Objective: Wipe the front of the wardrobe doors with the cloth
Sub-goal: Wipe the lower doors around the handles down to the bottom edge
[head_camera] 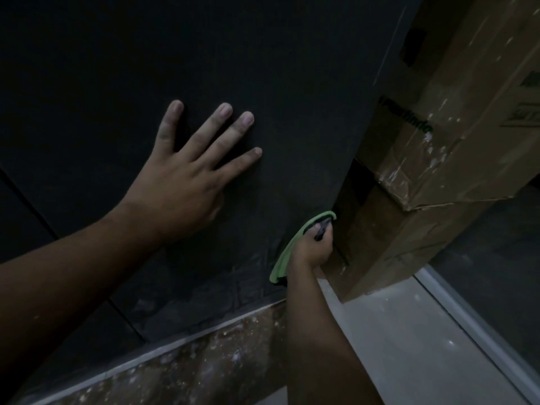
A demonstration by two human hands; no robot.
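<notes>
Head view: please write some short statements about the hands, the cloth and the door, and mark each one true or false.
1. The left hand lies flat on the wardrobe door, fingers spread. True.
2. The right hand grips a cloth. True.
3. The cloth is red. False: it is green.
4. The cardboard box stands left of the door. False: it stands on its right.

taped cardboard box (438,171) leaning at right w/ white specks, pale floor (409,346), speckled brown plinth (204,363)
</notes>
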